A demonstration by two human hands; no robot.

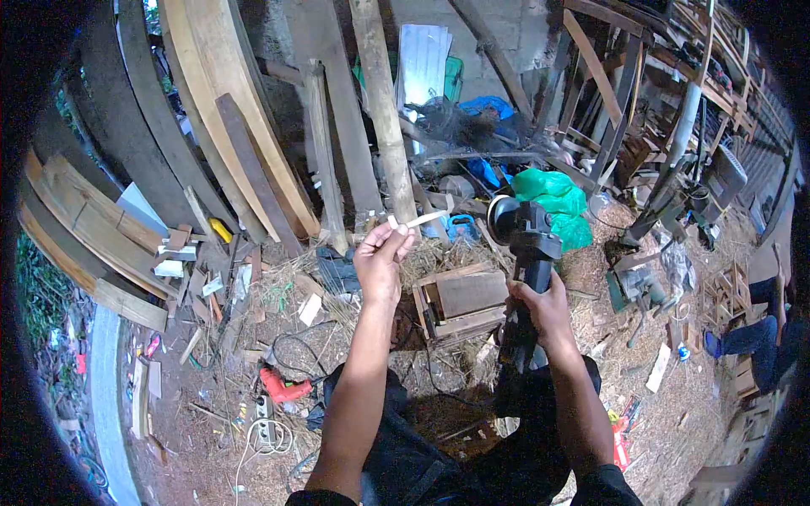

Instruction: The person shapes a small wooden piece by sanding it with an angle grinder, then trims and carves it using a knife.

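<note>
My left hand (384,257) pinches a thin, pale, curved strip (428,218), which sticks out to the right of the fingertips. In my right hand (540,308) is a black angle grinder (535,246), held upright by its body, with its round disc (504,218) at the upper left. The strip's free end is a short way left of the disc, and the two are apart. Between my forearms, lower down, a small wooden box-like block (472,293) rests on the shavings.
Long boards (224,110) lean at the left. A red power tool (284,386) and a power strip (265,422) lie on the littered ground. A green bag (553,202) sits beyond the grinder. Part of another person (755,341) shows at the far right.
</note>
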